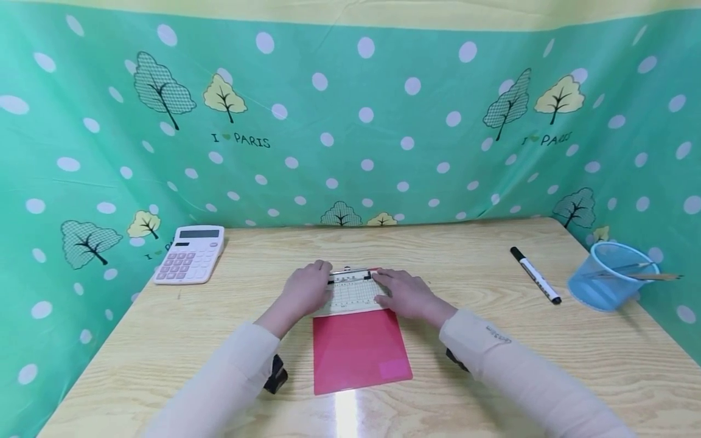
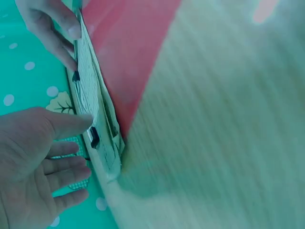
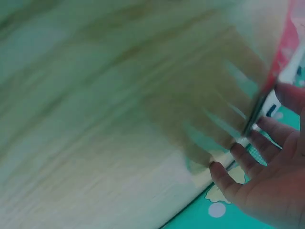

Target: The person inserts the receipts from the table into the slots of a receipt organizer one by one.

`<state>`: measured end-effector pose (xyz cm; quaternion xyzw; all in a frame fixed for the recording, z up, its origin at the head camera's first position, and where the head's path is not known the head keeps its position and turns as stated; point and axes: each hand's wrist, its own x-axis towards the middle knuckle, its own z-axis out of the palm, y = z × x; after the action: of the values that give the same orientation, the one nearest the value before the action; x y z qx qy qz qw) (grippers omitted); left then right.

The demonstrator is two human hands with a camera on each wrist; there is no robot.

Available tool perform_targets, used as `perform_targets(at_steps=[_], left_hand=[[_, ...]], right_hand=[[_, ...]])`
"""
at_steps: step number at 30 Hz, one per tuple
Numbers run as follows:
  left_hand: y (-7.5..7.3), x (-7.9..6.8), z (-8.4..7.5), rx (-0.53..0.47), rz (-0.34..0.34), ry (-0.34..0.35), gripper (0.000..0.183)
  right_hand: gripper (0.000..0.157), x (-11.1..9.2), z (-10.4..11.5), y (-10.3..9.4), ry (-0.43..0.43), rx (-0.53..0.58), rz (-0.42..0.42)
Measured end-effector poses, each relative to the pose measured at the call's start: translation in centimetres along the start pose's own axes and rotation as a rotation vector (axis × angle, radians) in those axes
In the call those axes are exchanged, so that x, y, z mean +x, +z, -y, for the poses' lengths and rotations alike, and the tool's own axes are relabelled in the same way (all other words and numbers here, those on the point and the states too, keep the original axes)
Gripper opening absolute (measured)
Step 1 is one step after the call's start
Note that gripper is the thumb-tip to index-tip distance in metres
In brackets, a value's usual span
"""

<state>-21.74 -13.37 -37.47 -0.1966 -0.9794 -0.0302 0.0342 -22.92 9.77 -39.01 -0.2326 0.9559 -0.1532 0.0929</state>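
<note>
A red clipboard (image 1: pixel 358 353) lies flat on the table, a printed grid paper (image 1: pixel 350 298) covering its far part. The metal clip (image 1: pixel 348 271) with black ends spans the paper's top. My left hand (image 1: pixel 309 286) is at the paper's left side; in the left wrist view its thumb (image 2: pixel 78 123) touches the paper beside a black clip end, the other fingers extended. At the right side, my right hand (image 1: pixel 408 295) rests on the paper's edge near the clip. Its fingers (image 3: pixel 248 160) look spread and fairly straight in the right wrist view. Layered or folded paper edges (image 2: pixel 107 95) show under the top sheet.
A pink-and-white calculator (image 1: pixel 188 255) lies at the back left. On the right are a black-and-white marker (image 1: pixel 537 277) and a blue mesh pen cup (image 1: pixel 605 283) with pencils. A green patterned cloth (image 1: pixel 350 121) hangs behind the wooden table (image 1: pixel 465 255).
</note>
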Motion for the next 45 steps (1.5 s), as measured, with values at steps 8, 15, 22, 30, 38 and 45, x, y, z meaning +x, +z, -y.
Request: perform_targets(at_steps=[8,15,22,30,38,45], left_hand=[[0.5,-2.3,0.3,-0.022,-0.057,0.058,0.042],[1.4,-2.8,-0.3,0.066,-0.051,0.091,0.049],[1.3,-2.2,-2.0,0.050,-0.066,0.097,0.052],[1.1,-1.3,-2.8,0.034,-0.055,0.102,0.040],[1.0,-1.2,-3.4,0.023,-0.010,0.080,0.034],[0.8,-1.2,-3.7,0.025,-0.004,0.063,0.035]], right_hand=[[0.051,-1.1,0.7,-0.3,-0.092,-0.001,-0.038],[0.054,-3.1,1.2,-0.2,-0.115,0.011,0.074],[0.057,-3.8,-0.4,-0.5,-0.093,0.055,0.081],[0.042,-2.1,-0.5,-2.0,-0.087,0.117,0.064],[0.034,2.3,0.8,-1.6,-0.117,0.003,-0.124],[0.032,3.8,1.3,-0.5,-0.173,-0.200,-0.168]])
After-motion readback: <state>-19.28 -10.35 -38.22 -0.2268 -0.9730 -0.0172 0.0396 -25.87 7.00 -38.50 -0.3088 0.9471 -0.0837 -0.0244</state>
